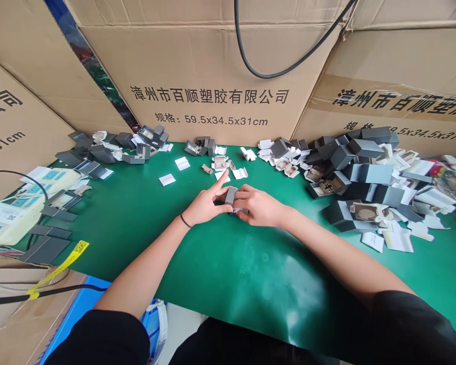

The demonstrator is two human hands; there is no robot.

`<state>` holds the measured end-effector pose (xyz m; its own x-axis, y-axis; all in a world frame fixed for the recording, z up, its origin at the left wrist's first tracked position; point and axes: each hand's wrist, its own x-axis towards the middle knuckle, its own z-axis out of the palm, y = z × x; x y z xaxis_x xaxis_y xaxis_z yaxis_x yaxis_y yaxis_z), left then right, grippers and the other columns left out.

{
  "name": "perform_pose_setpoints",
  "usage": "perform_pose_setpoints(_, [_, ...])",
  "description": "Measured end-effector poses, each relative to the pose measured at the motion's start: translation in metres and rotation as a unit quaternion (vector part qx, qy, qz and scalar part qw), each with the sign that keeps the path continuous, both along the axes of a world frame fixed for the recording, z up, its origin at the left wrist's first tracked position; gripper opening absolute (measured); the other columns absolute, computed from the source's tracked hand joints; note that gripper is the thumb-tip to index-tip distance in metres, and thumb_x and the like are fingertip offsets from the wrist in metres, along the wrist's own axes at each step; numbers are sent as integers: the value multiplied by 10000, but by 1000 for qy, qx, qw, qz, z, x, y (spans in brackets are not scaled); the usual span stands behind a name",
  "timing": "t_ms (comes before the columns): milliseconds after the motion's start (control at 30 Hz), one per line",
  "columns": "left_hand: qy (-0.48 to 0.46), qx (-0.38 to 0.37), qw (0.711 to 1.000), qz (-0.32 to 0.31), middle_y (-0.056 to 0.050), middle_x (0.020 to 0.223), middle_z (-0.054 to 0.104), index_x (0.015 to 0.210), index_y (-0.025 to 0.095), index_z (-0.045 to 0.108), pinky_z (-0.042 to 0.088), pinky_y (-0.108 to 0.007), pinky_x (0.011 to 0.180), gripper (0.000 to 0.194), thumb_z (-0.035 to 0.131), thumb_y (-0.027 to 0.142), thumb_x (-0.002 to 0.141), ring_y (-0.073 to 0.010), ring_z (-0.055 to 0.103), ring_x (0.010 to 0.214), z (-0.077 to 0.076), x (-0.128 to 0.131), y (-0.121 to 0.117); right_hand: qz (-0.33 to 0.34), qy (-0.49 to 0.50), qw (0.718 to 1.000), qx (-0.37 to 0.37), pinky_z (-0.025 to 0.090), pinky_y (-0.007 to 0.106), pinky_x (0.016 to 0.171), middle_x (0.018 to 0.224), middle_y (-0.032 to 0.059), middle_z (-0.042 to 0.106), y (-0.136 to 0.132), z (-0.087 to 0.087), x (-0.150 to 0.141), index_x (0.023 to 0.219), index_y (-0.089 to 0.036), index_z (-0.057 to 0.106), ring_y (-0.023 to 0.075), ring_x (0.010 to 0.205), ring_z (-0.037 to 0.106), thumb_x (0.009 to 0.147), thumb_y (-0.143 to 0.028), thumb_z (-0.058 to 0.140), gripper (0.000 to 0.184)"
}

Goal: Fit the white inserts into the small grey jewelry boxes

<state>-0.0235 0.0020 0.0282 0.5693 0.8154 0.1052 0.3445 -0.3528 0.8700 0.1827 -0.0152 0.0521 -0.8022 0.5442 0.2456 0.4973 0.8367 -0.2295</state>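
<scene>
Over the middle of the green table my two hands meet around a small dark grey box (230,195). My left hand (205,203) grips its left side between thumb and fingers, with the index finger stretched away from it. At the box's right side, my right hand (260,205) has its fingers bent and pressed against it; they hide part of the box. Just beyond the hands lie white folded card inserts (238,171) and a small brown piece (207,169). Two flat white cards (167,180) rest to the left of these.
A large heap of grey boxes (368,175) and white card pieces spreads over the right side. More grey boxes (102,152) lie at back left, near a white power strip (30,197). Big cartons (197,66) wall the back; a black cable (266,76) hangs there.
</scene>
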Motion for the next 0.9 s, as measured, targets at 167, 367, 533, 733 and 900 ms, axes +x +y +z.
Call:
perform_pose_setpoints(167, [-15, -31, 999, 1, -98, 1352, 504, 1453, 310, -47, 515, -398, 864, 1042, 688, 399, 719, -265, 602, 1092, 1, 0, -3, -13, -64, 996, 52, 387, 327, 676, 851, 62, 663, -4, 1, -2, 867, -197, 662, 201, 788, 506, 817, -160, 490, 182])
perform_pose_setpoints(367, [-29, -33, 999, 1, -107, 1350, 505, 1467, 292, 27, 516, -380, 877, 974, 673, 373, 742, -271, 584, 1122, 1, 0, -4, -10, -42, 998, 36, 393, 315, 680, 1042, 46, 633, -4, -1, -1, 961, -251, 656, 207, 914, 515, 788, -135, 515, 251])
perform_pose_setpoints(533, [-28, -33, 999, -7, -88, 1390, 463, 1464, 317, 48, 510, -386, 896, 949, 668, 379, 747, -269, 566, 1146, -1, 1, -4, -48, 11, 999, -1, 419, 284, 678, 983, 48, 627, -8, -9, 1, 885, -222, 662, 174, 843, 533, 803, -141, 516, 186])
perform_pose_setpoints(733, [-11, -22, 1000, -4, -116, 1386, 462, 1464, 321, 16, 533, -369, 846, 943, 654, 349, 771, -271, 603, 1090, -2, 0, -4, -67, 20, 998, 9, 425, 285, 721, 841, 32, 644, -10, -18, 0, 895, -217, 641, 166, 810, 566, 834, -170, 506, 156])
perform_pose_setpoints(900, [-19, -13, 1000, -8, -99, 1389, 462, 1466, 321, 30, 515, -368, 894, 946, 663, 353, 763, -277, 529, 1192, -2, 0, -5, -80, 53, 994, 58, 418, 326, 806, 1006, 64, 644, -19, -28, 2, 913, -205, 647, 204, 1010, 533, 895, -231, 470, 180])
